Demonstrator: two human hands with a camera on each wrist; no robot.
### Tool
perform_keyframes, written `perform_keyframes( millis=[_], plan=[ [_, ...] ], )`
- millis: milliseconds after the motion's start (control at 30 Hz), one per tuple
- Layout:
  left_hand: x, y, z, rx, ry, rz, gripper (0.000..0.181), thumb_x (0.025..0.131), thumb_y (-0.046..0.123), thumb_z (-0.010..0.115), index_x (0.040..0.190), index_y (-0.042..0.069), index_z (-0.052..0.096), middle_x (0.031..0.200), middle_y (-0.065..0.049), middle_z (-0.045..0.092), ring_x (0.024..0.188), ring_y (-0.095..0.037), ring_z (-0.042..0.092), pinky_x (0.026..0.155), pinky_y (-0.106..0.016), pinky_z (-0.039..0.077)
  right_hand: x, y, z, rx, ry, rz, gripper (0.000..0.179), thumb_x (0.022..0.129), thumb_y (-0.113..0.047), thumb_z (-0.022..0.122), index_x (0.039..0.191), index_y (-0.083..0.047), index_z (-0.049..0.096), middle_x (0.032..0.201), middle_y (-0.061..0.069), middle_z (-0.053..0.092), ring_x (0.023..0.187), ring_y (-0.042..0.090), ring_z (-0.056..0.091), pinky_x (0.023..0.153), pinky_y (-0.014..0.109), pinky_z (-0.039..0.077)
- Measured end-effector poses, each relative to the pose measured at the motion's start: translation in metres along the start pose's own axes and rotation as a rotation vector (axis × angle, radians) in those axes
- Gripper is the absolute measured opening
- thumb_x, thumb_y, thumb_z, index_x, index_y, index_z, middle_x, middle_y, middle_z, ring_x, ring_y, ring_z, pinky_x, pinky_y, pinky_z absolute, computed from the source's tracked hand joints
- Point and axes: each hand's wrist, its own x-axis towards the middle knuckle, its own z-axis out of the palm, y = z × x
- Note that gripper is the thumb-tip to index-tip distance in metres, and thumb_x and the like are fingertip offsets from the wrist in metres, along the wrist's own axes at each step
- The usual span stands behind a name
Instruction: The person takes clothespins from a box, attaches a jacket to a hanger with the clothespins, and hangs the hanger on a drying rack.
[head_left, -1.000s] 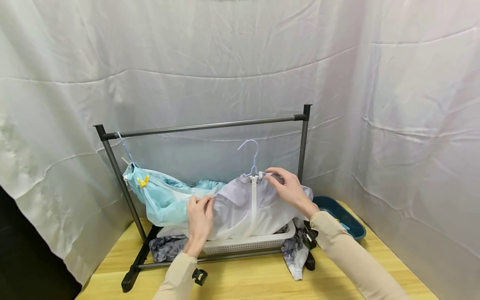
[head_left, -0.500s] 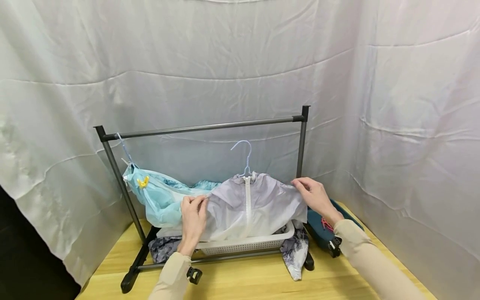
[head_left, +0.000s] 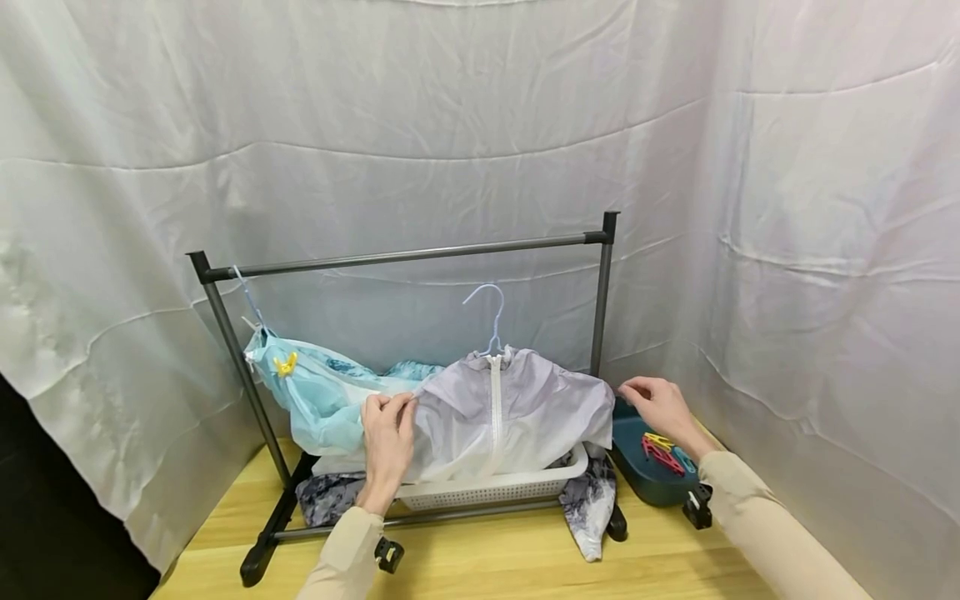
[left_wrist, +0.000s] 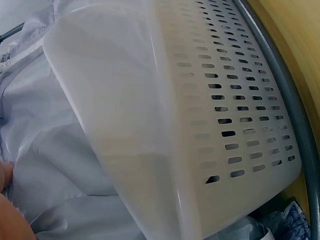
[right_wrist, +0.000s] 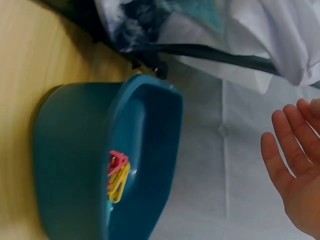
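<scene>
A pale lilac-and-white zip jacket (head_left: 536,408) lies over a white perforated basket (head_left: 495,493), with a light-blue hanger (head_left: 498,312) inside it and the hook standing above the collar. My left hand (head_left: 387,442) pinches the jacket's shoulder on the left; in the left wrist view only part of its fingers (left_wrist: 12,220) shows at the edge. Off the jacket's right shoulder, my right hand (head_left: 663,410) is held in the air, holding nothing. Its fingers are spread loosely in the right wrist view. Below it sits a dark teal tub (right_wrist: 75,160) with red, yellow and blue clothespins (head_left: 663,454).
A dark metal clothes rack (head_left: 420,253) stands around the basket. At its left end hangs a blue garment (head_left: 322,387) with a yellow clothespin (head_left: 286,364). Grey patterned cloth (head_left: 588,508) spills over the basket's right end. Pale curtains (head_left: 450,100) enclose the wooden table (head_left: 480,558).
My right hand has slid along the jacket from the collar to the right shoulder, then come off it over the tub. My left hand and the jacket have shifted slightly left.
</scene>
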Motion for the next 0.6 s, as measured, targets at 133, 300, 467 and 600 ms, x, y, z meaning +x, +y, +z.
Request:
perform_keyframes(
  millis=[133,300,467,600],
  plan=[
    [0.0,-0.001,0.0,-0.001,0.009,0.009,0.014,0.096,0.015,0.064,0.098,0.007,0.075,0.09,-0.011,0.047,0.086,-0.021,0.038,0.069,-0.035,0.035,-0.003,0.009,-0.001,-0.028,-0.042,0.02,0.023,0.099,-0.021,0.059,0.108,-0.004,0.071,0.097,0.013,0.072,0.083,0.023,0.065,0.075,0.042,0.055],
    [-0.002,-0.003,0.0,-0.008,0.032,0.008,0.012,0.094,0.013,0.066,0.097,0.006,0.075,0.089,-0.012,0.047,0.086,-0.021,0.038,0.069,-0.035,0.035,-0.011,0.023,0.002,-0.087,-0.091,0.039,0.018,0.095,-0.014,0.063,0.104,-0.001,0.072,0.096,0.014,0.071,0.079,0.02,0.063,0.072,0.04,0.055],
    [-0.001,-0.004,0.002,-0.008,0.033,0.015,0.013,0.094,0.013,0.066,0.098,0.006,0.075,0.09,-0.011,0.048,0.088,-0.02,0.039,0.07,-0.035,0.036,-0.018,0.042,0.006,-0.122,-0.112,0.09,0.017,0.093,-0.011,0.063,0.102,0.001,0.072,0.093,0.015,0.071,0.074,0.021,0.061,0.07,0.041,0.054],
    [0.0,-0.004,0.002,-0.014,0.023,0.014,0.014,0.095,0.015,0.065,0.099,0.007,0.075,0.091,-0.011,0.049,0.088,-0.02,0.04,0.07,-0.034,0.037,-0.021,0.054,0.012,-0.202,-0.189,0.095,0.018,0.09,-0.007,0.064,0.101,0.004,0.072,0.093,0.017,0.071,0.077,0.023,0.063,0.075,0.047,0.054]
  ],
)
